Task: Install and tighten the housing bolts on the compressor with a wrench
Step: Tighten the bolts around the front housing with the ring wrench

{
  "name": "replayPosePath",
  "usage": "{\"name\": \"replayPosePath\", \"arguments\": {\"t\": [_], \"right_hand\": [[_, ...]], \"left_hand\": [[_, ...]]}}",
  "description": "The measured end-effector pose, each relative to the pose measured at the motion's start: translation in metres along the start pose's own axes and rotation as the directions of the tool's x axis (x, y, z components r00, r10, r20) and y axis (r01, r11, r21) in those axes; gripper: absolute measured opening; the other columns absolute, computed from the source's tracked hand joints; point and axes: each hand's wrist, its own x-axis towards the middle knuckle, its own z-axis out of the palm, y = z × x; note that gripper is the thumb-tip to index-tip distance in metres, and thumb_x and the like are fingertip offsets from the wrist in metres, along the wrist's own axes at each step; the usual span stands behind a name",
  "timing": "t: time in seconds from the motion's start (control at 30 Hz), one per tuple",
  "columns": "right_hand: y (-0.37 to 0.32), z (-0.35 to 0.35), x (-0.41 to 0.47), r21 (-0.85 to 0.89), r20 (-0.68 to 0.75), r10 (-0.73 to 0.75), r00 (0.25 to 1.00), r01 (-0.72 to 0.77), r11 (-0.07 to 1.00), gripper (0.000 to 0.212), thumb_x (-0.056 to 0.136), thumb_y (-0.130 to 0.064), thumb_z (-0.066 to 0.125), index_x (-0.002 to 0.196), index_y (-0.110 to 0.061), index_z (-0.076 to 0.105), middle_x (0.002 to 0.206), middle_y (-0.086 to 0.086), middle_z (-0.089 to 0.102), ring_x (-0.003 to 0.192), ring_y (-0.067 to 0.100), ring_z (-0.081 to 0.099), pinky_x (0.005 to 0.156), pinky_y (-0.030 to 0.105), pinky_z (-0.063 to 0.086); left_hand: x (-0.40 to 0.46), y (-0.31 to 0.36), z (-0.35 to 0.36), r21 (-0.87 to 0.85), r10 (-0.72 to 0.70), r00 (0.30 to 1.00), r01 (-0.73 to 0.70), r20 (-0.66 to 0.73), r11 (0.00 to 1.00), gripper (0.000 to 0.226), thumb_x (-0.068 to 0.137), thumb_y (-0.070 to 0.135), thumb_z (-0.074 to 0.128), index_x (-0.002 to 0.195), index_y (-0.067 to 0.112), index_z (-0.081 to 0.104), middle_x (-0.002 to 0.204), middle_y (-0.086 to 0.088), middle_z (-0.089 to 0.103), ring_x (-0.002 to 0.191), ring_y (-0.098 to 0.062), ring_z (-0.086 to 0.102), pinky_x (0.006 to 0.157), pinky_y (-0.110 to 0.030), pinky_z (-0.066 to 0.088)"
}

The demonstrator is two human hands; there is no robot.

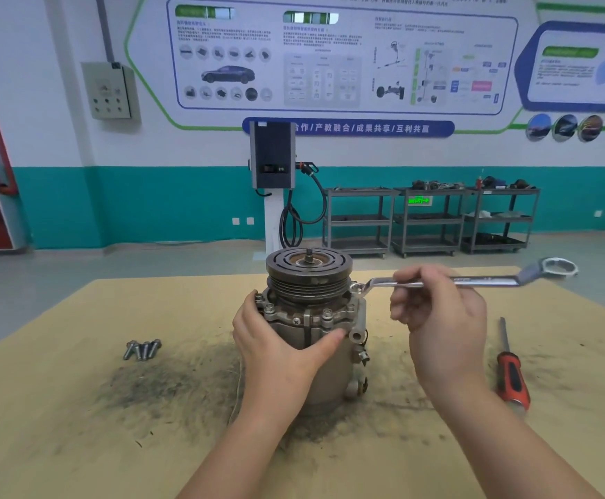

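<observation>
In the middle of the frame the compressor stands upright on the stained table, and the left hand grips its housing with fingers and thumb curled around it. The right hand holds the shaft of the wrench, whose ring end sits on a bolt beside the pulley. Loose bolts lie at the left, apart from the compressor, a red-handled screwdriver lies at the right, and the right forearm covers part of the table between them.

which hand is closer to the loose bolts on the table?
Left. The left hand grips the compressor body, with the loose bolts lying apart to its left. The right hand holds the wrench on the compressor's far side.
</observation>
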Motion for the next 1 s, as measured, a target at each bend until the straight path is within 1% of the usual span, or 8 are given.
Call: {"name": "replayPosePath", "arguments": {"t": [0.1, 0.23, 0.4, 0.5, 0.63, 0.8, 0.87, 1.0], "right_hand": [[0.005, -0.001, 0.013, 0.117, -0.012, 0.236, 0.972, -0.233, 0.965, 0.045, 0.093, -0.005, 0.042, 0.055, -0.013, 0.064, 0.048, 0.004, 0.051, 0.043, 0.015, 0.044, 0.044, 0.023, 0.037], [0.017, -0.005, 0.025, 0.21, 0.034, 0.39, 0.92, -0.388, 0.897, 0.036, 0.095, -0.007, 0.039, 0.063, -0.005, 0.056, 0.047, 0.005, 0.045, 0.039, 0.015, 0.037, 0.042, 0.024, 0.031], [0.024, -0.005, 0.043, 0.201, 0.167, 0.573, 0.802, -0.597, 0.777, 0.03, 0.092, -0.012, 0.039, 0.065, -0.006, 0.051, 0.048, 0.004, 0.037, 0.038, 0.014, 0.028, 0.04, 0.022, 0.025], [0.029, -0.006, 0.032, 0.233, 0.074, 0.477, 0.876, -0.48, 0.846, 0.033, 0.091, -0.009, 0.039, 0.062, -0.007, 0.055, 0.047, 0.004, 0.039, 0.038, 0.014, 0.03, 0.042, 0.024, 0.026], [0.038, -0.007, -0.009, 0.024, -0.019, 0.035, 0.999, -0.034, 0.999, 0.029, 0.085, -0.023, 0.05, 0.063, -0.02, 0.068, 0.053, -0.001, 0.054, 0.048, 0.014, 0.048, 0.047, 0.021, 0.04], [0.024, -0.005, -0.017, -0.287, 0.186, -0.307, 0.933, 0.351, 0.891, 0.029, 0.095, -0.037, 0.042, 0.077, -0.035, 0.064, 0.065, -0.01, 0.062, 0.055, 0.005, 0.056, 0.053, 0.018, 0.044], [0.011, 0.001, -0.005, -0.18, 0.078, -0.327, 0.942, 0.336, 0.925, 0.034, 0.093, -0.028, 0.042, 0.069, -0.035, 0.065, 0.059, -0.006, 0.058, 0.052, 0.006, 0.052, 0.05, 0.019, 0.042], [0.006, 0.008, 0.021, 0.135, -0.08, 0.035, 0.996, -0.024, 0.991, 0.04, 0.087, -0.016, 0.043, 0.05, -0.022, 0.058, 0.045, 0.0, 0.042, 0.04, 0.016, 0.036, 0.045, 0.026, 0.031]], "left_hand": [[0.0, 0.001, 0.0, 0.009, 0.014, 1.0, -0.014, -0.015, 1.0, 0.127, 0.048, 0.061, 0.078, 0.15, 0.016, 0.018, 0.13, 0.015, 0.021, 0.132, -0.007, 0.021, 0.107, -0.022, 0.018], [0.0, 0.001, 0.001, 0.02, 0.01, 1.0, -0.01, -0.008, 1.0, 0.128, 0.047, 0.063, 0.076, 0.15, 0.017, 0.016, 0.14, 0.008, 0.023, 0.133, -0.01, 0.021, 0.107, -0.024, 0.019], [0.005, -0.002, -0.004, 0.038, -0.029, 0.998, 0.027, 0.054, 0.999, 0.131, 0.046, 0.064, 0.08, 0.151, 0.027, 0.011, 0.13, 0.019, 0.017, 0.135, -0.009, 0.019, 0.111, -0.029, 0.024], [0.008, -0.001, -0.005, 0.054, -0.046, 0.998, 0.043, 0.053, 0.998, 0.131, 0.045, 0.062, 0.083, 0.15, 0.026, 0.012, 0.126, 0.019, 0.017, 0.134, -0.009, 0.018, 0.11, -0.029, 0.024], [0.007, 0.001, -0.005, 0.075, -0.074, 0.996, 0.07, 0.054, 0.995, 0.133, 0.04, 0.069, 0.076, 0.148, 0.027, 0.012, 0.122, 0.02, 0.017, 0.131, -0.008, 0.018, 0.11, -0.032, 0.026], [0.001, 0.011, -0.006, 0.069, -0.097, 0.995, 0.096, 0.005, 0.993, 0.131, 0.044, 0.06, 0.085, 0.149, 0.02, 0.018, 0.134, 0.01, 0.023, 0.132, -0.011, 0.02, 0.11, -0.033, 0.027], [-0.009, 0.022, 0.001, 0.088, -0.104, 0.993, 0.109, -0.061, 0.99, 0.131, 0.041, 0.058, 0.087, 0.146, 0.013, 0.023, 0.135, 0.0, 0.027, 0.127, -0.012, 0.022, 0.111, -0.037, 0.027], [-0.025, 0.036, 0.016, 0.161, -0.061, 0.98, 0.091, -0.187, 0.983, 0.124, 0.037, 0.064, 0.08, 0.135, 0.0, 0.04, 0.125, -0.016, 0.042, 0.119, -0.026, 0.032, 0.103, -0.05, 0.029]]}}
